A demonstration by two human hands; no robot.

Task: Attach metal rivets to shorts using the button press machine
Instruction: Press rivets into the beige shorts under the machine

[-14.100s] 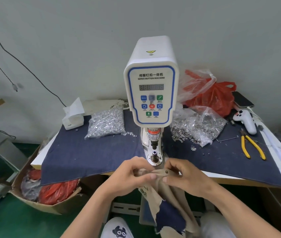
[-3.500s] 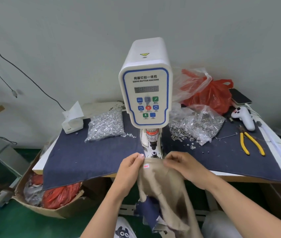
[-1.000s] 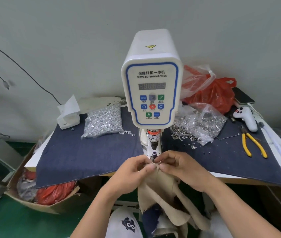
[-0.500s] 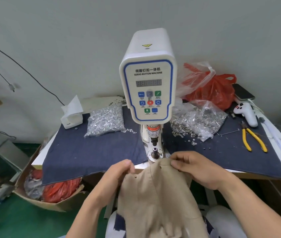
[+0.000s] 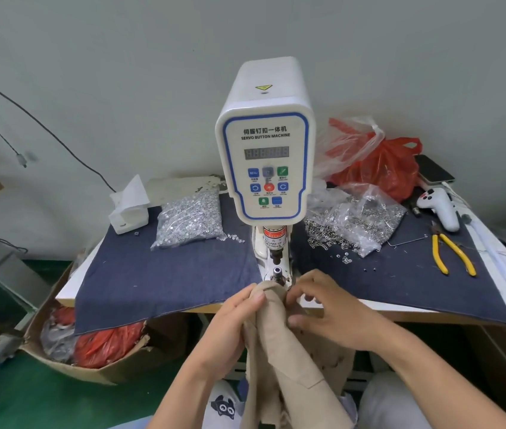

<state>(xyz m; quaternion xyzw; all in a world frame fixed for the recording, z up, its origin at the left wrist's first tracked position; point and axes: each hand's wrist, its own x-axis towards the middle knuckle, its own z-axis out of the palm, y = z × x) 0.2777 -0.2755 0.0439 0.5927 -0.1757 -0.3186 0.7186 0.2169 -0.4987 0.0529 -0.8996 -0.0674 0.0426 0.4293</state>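
Note:
The white servo button press machine (image 5: 265, 156) stands at the table's front middle, its lower die (image 5: 277, 272) just beyond my fingers. Beige shorts (image 5: 279, 342) hang bunched from the table edge down to my lap. My left hand (image 5: 233, 323) grips a fold of the shorts just below the die. My right hand (image 5: 326, 308) pinches the cloth's edge beside the die with thumb and fingertips. A clear bag of silver rivets (image 5: 191, 219) lies to the left of the machine, and an open bag of ring parts (image 5: 360, 219) to the right.
A dark blue cloth (image 5: 165, 280) covers the table. A white tissue box (image 5: 129, 209) stands back left; yellow pliers (image 5: 452, 253), a white controller (image 5: 440, 207), a phone and a red plastic bag (image 5: 384, 168) lie on the right. A cardboard box (image 5: 91, 351) sits on the floor at left.
Half a second ago the shorts were spread wide between my hands. Now both hands have come together near the die and the cloth is bunched into a fold.

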